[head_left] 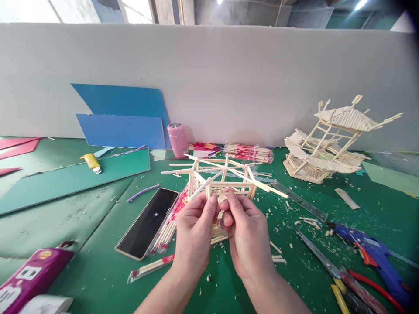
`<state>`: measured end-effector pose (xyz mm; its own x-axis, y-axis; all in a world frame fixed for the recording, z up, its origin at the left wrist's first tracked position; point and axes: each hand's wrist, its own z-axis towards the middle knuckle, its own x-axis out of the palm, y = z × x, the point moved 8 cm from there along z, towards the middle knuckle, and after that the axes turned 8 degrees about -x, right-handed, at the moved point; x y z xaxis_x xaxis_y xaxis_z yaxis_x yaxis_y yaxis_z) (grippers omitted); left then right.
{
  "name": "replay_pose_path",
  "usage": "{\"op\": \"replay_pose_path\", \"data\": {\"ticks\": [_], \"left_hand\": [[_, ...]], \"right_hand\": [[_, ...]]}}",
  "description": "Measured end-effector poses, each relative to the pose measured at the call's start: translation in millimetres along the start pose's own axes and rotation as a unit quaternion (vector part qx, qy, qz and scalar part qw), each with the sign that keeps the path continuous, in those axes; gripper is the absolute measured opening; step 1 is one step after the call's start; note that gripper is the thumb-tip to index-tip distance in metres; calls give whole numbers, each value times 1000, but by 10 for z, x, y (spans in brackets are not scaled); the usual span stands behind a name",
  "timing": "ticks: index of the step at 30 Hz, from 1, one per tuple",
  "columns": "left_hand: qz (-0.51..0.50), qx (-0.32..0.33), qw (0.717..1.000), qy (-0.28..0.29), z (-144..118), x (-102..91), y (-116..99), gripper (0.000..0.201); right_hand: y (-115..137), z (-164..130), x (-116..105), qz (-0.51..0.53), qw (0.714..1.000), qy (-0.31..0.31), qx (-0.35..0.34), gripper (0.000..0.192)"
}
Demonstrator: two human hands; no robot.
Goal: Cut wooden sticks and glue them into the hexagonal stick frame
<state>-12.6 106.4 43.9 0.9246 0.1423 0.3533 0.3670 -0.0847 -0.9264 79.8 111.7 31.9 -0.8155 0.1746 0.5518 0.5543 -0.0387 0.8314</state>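
A small open framework of pale wooden sticks (231, 185) stands in front of me, with several sticks radiating outward from its top like roof ribs. My left hand (194, 229) is closed at its near left side, thumb and fingers pinching near a corner post. On the near right, my right hand (246, 233) is closed too, thumb and forefinger at a thin crossbar just under the top rail. My fingertips almost meet in the middle and hide the lower front of the framework. Both wrists come up from the bottom edge.
Right: a finished-looking stick pavilion (327, 148), blue glue gun (366, 244), scissors (319, 255). Left: phone (149, 222), yellow cutter (91, 163), purple bottle (36, 274). Behind: pink cup (177, 140), packed sticks (248, 152). Wood scraps litter the green table (108, 270).
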Motion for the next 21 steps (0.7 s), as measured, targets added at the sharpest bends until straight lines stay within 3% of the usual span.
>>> {"op": "replay_pose_path", "data": {"ticks": [10, 21], "left_hand": [[4, 16, 1000, 14, -12, 36, -4, 15], [32, 28, 999, -15, -8, -22, 0, 17]], "right_hand": [[-16, -11, -3, 5, 1000, -7, 4, 25], [-16, -27, 9, 12, 1000, -11, 9, 26]]}}
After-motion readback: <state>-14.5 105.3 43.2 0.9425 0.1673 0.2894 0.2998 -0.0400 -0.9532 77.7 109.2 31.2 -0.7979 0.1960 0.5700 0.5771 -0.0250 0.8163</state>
